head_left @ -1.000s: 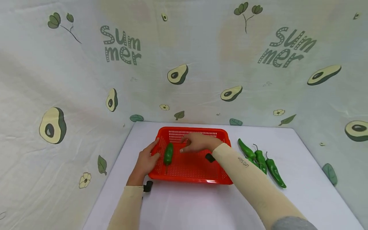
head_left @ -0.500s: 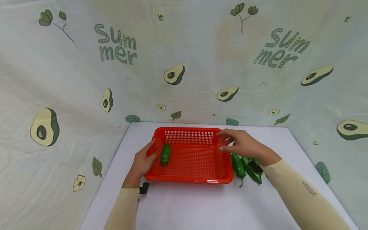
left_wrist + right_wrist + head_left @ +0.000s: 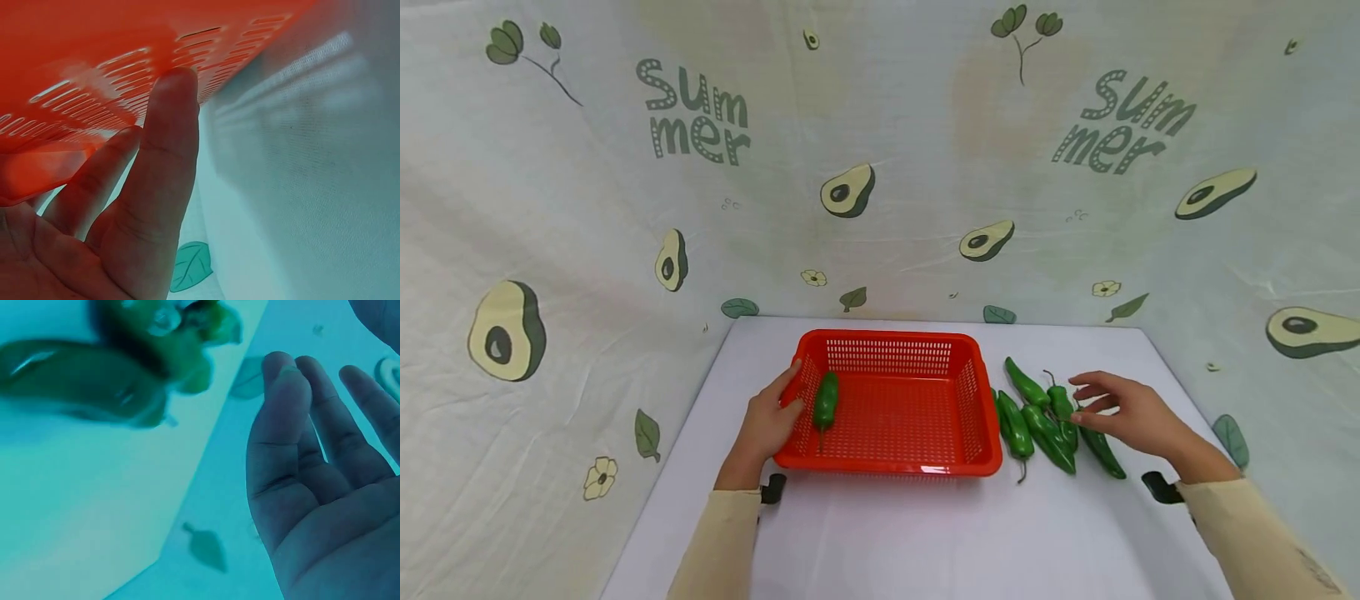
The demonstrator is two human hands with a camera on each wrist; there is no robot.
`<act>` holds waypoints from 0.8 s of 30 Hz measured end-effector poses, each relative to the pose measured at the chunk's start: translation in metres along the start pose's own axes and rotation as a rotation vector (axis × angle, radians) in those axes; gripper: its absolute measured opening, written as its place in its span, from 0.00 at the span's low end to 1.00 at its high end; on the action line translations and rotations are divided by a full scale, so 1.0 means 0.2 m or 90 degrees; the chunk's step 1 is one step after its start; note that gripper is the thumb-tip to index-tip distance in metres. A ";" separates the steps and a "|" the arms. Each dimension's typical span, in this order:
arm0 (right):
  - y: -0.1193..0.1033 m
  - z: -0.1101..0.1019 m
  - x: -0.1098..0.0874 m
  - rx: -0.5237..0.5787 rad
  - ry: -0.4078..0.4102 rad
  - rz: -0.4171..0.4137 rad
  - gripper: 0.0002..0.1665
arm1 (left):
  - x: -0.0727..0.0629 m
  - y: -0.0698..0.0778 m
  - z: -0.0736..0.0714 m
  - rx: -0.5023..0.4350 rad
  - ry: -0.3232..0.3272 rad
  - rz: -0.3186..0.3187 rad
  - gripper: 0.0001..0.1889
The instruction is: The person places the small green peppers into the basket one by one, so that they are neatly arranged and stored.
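Note:
My left hand grips the left side of a red plastic basket, thumb over the rim. In the left wrist view its fingers lie against the slotted outer wall. One green chili pepper lies inside the basket near its left wall. My right hand hovers over the right end of a group of green chili peppers on the table, fingers loosely bent and holding nothing. The right wrist view shows peppers apart from the thumb and fingertips.
The peppers lie close to the basket's right wall, several of them overlapping. A white table carries everything. Patterned cloth hangs behind it and along both sides.
My right hand has moved out of the basket, rightward, to above the loose peppers. The left hand keeps its place on the basket. The head view has shifted slightly.

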State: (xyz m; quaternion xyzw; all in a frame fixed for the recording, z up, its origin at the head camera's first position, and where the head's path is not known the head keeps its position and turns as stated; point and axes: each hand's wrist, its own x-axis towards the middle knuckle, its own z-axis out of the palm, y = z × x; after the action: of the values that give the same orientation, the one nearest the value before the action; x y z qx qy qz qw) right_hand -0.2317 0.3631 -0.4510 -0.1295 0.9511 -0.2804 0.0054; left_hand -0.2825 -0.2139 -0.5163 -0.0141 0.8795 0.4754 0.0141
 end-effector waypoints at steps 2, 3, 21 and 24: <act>0.07 0.00 -0.02 0.008 -0.001 0.018 0.36 | 0.00 0.00 0.00 0.000 0.000 -0.005 0.35; 0.10 0.00 -0.03 0.015 -0.003 0.028 0.36 | 0.00 -0.01 0.00 0.003 0.000 -0.007 0.35; 0.43 0.11 -0.12 0.063 -0.042 0.130 0.47 | 0.01 -0.01 0.01 0.004 -0.002 -0.008 0.35; 0.46 0.12 -0.12 0.062 -0.041 0.124 0.50 | 0.01 0.00 0.00 0.012 0.002 -0.004 0.35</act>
State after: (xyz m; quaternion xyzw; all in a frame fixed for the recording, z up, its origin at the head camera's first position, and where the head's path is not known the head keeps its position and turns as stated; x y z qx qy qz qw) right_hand -0.2278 0.4300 -0.5218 -0.0450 0.9438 -0.3199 0.0697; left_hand -0.2836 -0.2134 -0.5171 -0.0177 0.8839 0.4671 0.0145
